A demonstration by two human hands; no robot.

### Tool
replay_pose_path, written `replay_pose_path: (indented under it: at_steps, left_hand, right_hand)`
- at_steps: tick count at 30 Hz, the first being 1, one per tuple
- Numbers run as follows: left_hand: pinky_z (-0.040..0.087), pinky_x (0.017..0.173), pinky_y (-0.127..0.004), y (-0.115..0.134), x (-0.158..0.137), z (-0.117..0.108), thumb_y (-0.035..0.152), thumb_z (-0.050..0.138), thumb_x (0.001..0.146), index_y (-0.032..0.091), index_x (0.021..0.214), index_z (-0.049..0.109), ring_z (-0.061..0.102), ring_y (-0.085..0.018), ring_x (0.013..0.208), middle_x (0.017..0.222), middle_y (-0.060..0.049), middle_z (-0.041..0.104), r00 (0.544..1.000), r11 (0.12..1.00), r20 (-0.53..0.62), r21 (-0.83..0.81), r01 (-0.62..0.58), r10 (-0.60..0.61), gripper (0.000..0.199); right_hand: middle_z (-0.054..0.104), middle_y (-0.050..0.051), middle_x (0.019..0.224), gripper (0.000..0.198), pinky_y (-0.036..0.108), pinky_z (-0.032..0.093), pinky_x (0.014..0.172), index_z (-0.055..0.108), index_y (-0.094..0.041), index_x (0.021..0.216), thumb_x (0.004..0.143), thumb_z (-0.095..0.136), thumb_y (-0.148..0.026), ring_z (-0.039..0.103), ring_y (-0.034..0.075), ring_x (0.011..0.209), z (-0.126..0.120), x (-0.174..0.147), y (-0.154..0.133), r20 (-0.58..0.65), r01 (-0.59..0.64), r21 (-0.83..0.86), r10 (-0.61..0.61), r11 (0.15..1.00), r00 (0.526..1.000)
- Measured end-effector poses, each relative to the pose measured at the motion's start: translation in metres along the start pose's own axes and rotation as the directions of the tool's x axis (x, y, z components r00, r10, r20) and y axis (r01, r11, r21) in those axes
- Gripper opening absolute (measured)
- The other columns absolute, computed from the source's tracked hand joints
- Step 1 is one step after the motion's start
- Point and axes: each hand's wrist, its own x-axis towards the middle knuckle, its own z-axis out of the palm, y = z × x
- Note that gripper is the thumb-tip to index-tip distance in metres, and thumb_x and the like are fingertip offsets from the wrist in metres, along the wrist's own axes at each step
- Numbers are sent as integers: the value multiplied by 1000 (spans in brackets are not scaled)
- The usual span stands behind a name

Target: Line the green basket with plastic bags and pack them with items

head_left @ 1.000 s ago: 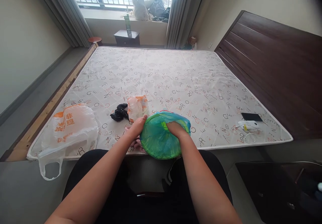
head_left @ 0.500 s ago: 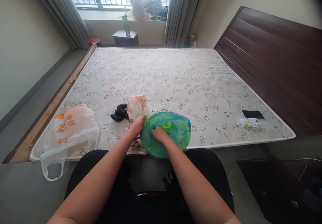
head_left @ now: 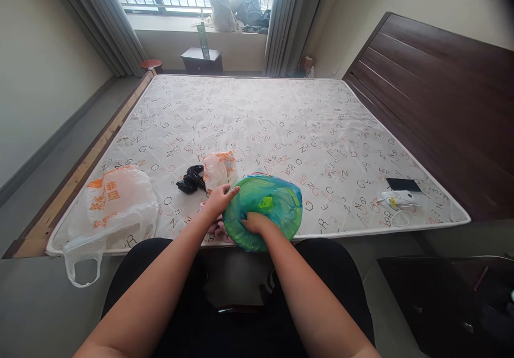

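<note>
A round green bin point(head_left: 297, 216), with a thin see-through blue-green plastic bag point(head_left: 277, 186) over its rim and inside, sits at the mattress's near edge, between my knees. Its mouth faces up towards me. My left hand point(head_left: 220, 199) grips the left side of the rim and bag, fingers along the edge. My right hand point(head_left: 257, 222) reaches into the mouth against the bag's inner wall; its fingers are mostly hidden. A bright green patch point(head_left: 265, 202) shows within. Pink cloth point(head_left: 220, 232) lies partly hidden beside the bin, below my left hand.
On the patterned mattress point(head_left: 257, 117) lie a black plastic bag point(head_left: 191, 180), a crumpled white-and-orange bag point(head_left: 219, 170) and a larger one point(head_left: 120, 200) at the left. A dark phone-like slab point(head_left: 403, 185) and a white device with a cable point(head_left: 399, 198) lie at the right.
My right hand has shifted slightly down and towards me inside the bag. My left fingers have slid a little further over the rim. The other things on the mattress stay put.
</note>
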Motion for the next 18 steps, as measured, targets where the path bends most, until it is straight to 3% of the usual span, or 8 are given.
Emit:
replay_pose_path:
  at_steps: [3,9,11,15,18]
  left_hand:
    - [37,61,-28,-1,0,-1,72,52,88,18,76,58,50,-17,67,69,1,55,1000,1000,19,-16,10,-9,56]
    - [40,64,-29,2,-1,-1,71,52,89,16,82,67,55,-19,70,74,-2,63,999,999,18,-16,28,-28,57]
    - [41,65,-30,3,0,-1,71,52,89,16,82,67,56,-20,72,75,-2,65,999,1000,18,-14,27,-27,58]
    - [45,70,-31,1,1,-1,70,52,89,15,89,71,62,-23,80,83,-5,71,999,999,49,-20,25,-24,59]
    - [48,74,-33,2,-1,-1,70,51,91,14,95,73,64,-25,85,88,-6,73,997,999,67,-18,26,-25,60]
  right_hand:
    - [71,17,132,40,45,51,98,71,-18,127,99,49,-38,68,36,118,-9,-3,-1,17,5,-10,-4,1000,1000]
    - [55,18,151,48,47,44,109,57,-17,142,104,41,-41,52,34,138,-8,3,9,-265,33,-44,-44,998,963]
    - [53,18,154,48,49,44,109,57,-18,143,104,43,-43,49,35,141,-2,6,14,-218,-19,-77,2,997,976]
    - [66,19,138,39,52,45,106,66,-20,132,100,52,-37,61,38,129,2,8,18,-64,-82,-106,75,991,995]
    - [68,20,132,36,50,47,104,69,-19,127,98,51,-29,65,36,122,-4,8,17,-123,-48,-76,38,996,992]
